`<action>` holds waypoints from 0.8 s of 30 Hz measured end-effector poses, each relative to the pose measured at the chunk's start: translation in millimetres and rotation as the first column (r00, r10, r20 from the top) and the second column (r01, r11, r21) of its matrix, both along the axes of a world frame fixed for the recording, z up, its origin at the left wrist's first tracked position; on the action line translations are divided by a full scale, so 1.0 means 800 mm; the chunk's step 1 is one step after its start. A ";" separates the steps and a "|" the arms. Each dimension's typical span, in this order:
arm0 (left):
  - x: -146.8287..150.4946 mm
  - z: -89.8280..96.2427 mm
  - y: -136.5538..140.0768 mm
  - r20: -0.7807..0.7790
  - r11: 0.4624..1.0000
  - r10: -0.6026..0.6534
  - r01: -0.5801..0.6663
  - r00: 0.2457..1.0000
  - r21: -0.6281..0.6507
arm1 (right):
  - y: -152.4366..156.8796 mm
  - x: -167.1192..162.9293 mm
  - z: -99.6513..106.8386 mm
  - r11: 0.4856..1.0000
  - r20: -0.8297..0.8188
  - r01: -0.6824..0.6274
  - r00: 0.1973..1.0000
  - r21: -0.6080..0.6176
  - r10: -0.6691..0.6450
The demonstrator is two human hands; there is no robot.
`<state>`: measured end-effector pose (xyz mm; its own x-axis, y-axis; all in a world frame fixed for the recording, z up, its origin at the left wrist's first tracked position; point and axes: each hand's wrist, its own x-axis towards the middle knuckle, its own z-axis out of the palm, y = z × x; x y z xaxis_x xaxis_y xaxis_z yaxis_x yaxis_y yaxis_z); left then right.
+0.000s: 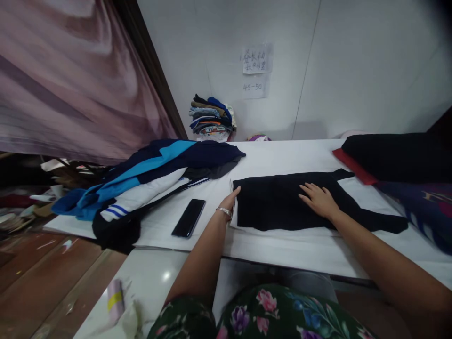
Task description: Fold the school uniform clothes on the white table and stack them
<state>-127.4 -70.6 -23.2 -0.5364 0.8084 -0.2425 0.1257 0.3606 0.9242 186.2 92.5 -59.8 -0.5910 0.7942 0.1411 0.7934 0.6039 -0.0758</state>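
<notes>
A black garment [275,200] lies flattened on the white tabletop in front of me, with a narrow part stretching out to the right. At its left edge is my left hand [229,202], wearing a silver bracelet; the thumb rests on top of the cloth, and the other fingers are mostly hidden at the edge. A thin white layer shows along that edge. My right hand [319,200] lies flat on the garment, right of its middle, with fingers spread. A black phone [189,218] sits on the table left of my left hand.
Loose blue, white and black clothes [155,174] are heaped at the left, partly over the table edge. Dark clothes [399,157] are piled at the right. Against the wall stands a folded clothes stack [212,117], near handwritten paper signs [256,70]. A pink curtain [77,80] hangs at the left.
</notes>
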 end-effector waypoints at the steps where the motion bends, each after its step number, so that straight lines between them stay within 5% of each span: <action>1: 0.002 0.002 0.002 0.054 0.999 -0.031 0.030 0.998 0.014 | 0.000 0.000 0.000 1.000 0.004 0.001 1.000 0.002 -0.001; 8: 0.003 0.000 0.018 0.028 0.998 0.053 -0.054 0.998 0.035 | -0.002 -0.004 0.013 0.998 0.022 0.028 0.999 -0.055 -0.027; 11: -0.013 0.011 0.023 0.084 0.994 0.022 -0.031 0.996 0.107 | -0.010 -0.009 0.027 0.994 -0.027 0.027 0.999 -0.105 -0.030; 14: -0.041 0.026 0.027 0.121 0.983 -0.001 -0.021 0.993 0.182 | -0.028 -0.020 0.035 0.997 -0.131 -0.068 0.989 -0.032 0.064; 18: -0.069 0.021 0.026 0.078 0.999 0.043 -0.044 0.996 0.018 | -0.055 -0.040 0.026 0.954 -0.107 -0.297 0.948 0.028 0.299; 24: -0.077 -0.001 0.022 -0.027 0.992 0.093 -0.095 0.995 -0.083 | -0.065 -0.047 0.008 0.934 -0.024 -0.327 0.942 0.142 0.334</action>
<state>-189.2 -53.4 -23.6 -0.6154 0.7313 -0.2940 0.1082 0.4479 0.8875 148.5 40.7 -53.1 -0.8070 0.5271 0.2663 0.5448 0.8385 -0.0087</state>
